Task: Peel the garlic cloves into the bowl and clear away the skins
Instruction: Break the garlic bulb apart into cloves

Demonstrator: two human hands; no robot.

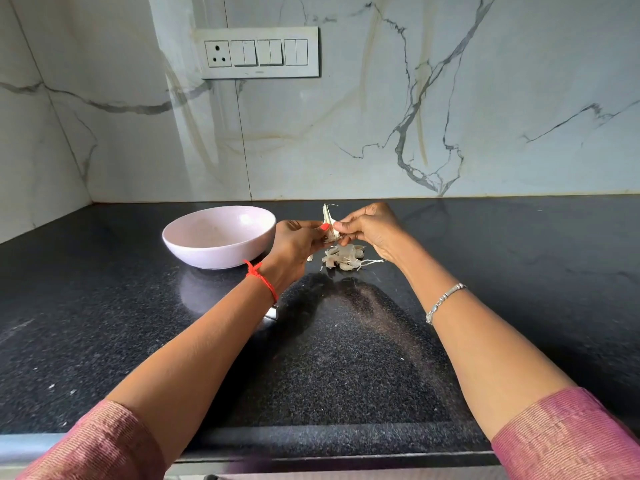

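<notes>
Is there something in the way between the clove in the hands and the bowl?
Nothing visible. The left hand and the right hand pinch the clove above the garlic pile. The bowl stands just left of the left hand, with only bare counter between them.

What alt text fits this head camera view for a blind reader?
A left hand and a right hand pinch a papery-skinned white garlic clove above a black speckled stone counter. A pile of pale garlic cloves and skins lies beneath them, and a shallow pale pink bowl stands to its left.
</notes>
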